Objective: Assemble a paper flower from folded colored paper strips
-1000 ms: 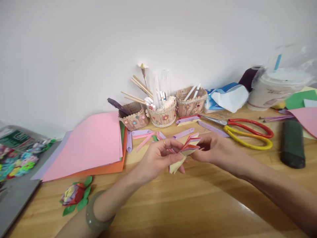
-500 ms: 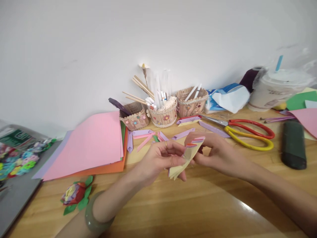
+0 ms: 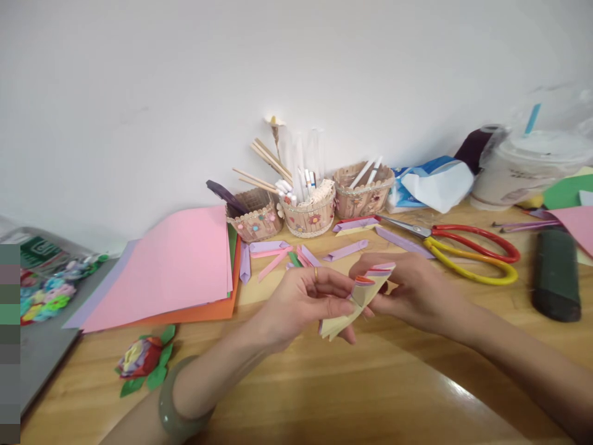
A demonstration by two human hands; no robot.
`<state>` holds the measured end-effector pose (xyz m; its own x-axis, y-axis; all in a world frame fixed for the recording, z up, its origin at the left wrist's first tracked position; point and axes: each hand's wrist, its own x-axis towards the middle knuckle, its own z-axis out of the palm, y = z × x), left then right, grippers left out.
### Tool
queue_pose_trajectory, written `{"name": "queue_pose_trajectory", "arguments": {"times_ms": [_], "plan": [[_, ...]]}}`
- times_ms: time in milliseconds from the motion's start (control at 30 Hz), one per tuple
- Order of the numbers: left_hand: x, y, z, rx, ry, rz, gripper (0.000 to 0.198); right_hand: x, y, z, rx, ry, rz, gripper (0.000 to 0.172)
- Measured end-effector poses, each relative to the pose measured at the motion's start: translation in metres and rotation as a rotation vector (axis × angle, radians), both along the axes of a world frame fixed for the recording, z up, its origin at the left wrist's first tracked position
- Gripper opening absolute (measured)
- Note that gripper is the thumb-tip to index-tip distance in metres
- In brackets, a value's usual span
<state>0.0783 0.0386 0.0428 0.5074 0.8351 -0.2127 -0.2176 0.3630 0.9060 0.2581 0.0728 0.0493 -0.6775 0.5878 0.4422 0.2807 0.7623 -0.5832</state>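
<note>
A bundle of folded paper pieces (image 3: 345, 322), pale yellow outside with orange, pink and purple layers at its upper end, is held up between both hands above the table. My left hand (image 3: 301, 303) pinches it from the left, thumb across the yellow face. My right hand (image 3: 412, 287) grips its right side; the paper and the hand itself hide part of those fingers. Beyond the hands lie folded purple paper strips (image 3: 347, 249) and pink strips (image 3: 273, 264). Large scissors (image 3: 467, 253) with red and yellow handles rest past my right hand, blades apart.
A stack of coloured sheets (image 3: 171, 266) and a folded paper flower (image 3: 139, 358) lie at left. Decorated baskets (image 3: 308, 216) with pens and sticks stand against the wall. A tissue pack (image 3: 428, 182), a lidded cup (image 3: 519, 167) and a dark oblong object (image 3: 556, 275) are at right.
Both hands still hold the folded paper, which has tilted slightly, and its orange layer bulges more openly at the top. The view has shifted a little.
</note>
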Motion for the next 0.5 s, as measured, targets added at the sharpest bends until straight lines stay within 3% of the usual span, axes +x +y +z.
{"name": "queue_pose_trajectory", "arguments": {"times_ms": [300, 367, 500], "plan": [[0.001, 0.001, 0.004, 0.01, 0.034, 0.074, 0.022, 0.002, -0.001, -0.002, 0.106, -0.013, -0.054, 0.018], [0.001, 0.003, 0.005, -0.007, 0.058, 0.117, 0.025, 0.002, -0.002, 0.001, -0.002, -0.012, -0.058, 0.017], [0.002, 0.005, 0.004, -0.03, 0.078, 0.188, 0.028, 0.001, -0.004, 0.008, -0.404, 0.01, -0.033, 0.018]]}}
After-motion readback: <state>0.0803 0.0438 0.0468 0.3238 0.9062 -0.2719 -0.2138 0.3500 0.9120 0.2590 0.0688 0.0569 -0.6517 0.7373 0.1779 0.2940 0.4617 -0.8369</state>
